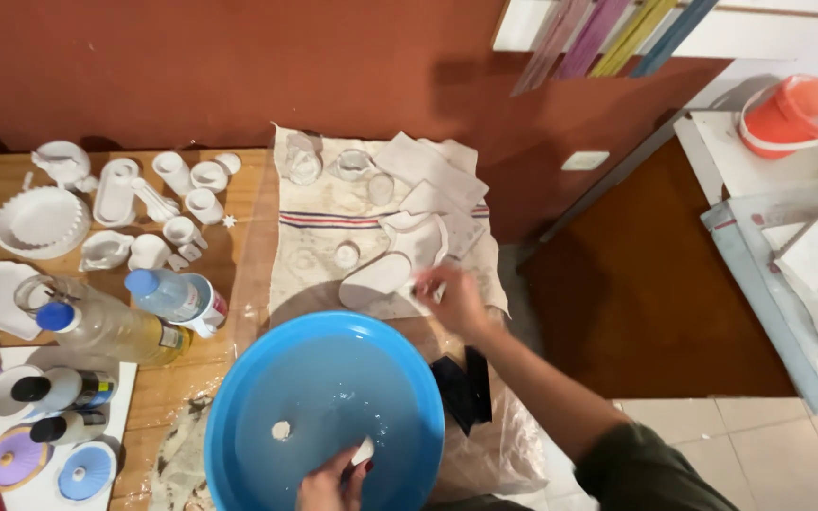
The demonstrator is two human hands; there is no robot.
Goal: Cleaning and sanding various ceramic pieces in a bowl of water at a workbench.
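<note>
My left hand (331,481) dips into a blue basin (409,378) of cloudy water and holds a small white piece at the near rim. A small white round bit (281,431) lies in the water. My right hand (454,298) reaches out over a stained cloth (314,237) with red and blue stripes and pinches a small white piece next to a white oval plaster shape (376,279). Blur hides the pinched piece's form.
White plaster moulds and dishes (134,213) crowd the wooden table's left. Plastic bottles (115,326) lie beside the basin. Paint pots and coloured lids (49,426) sit at the near left. Clear cups (352,163) stand on the cloth. An orange bucket (788,115) is far right.
</note>
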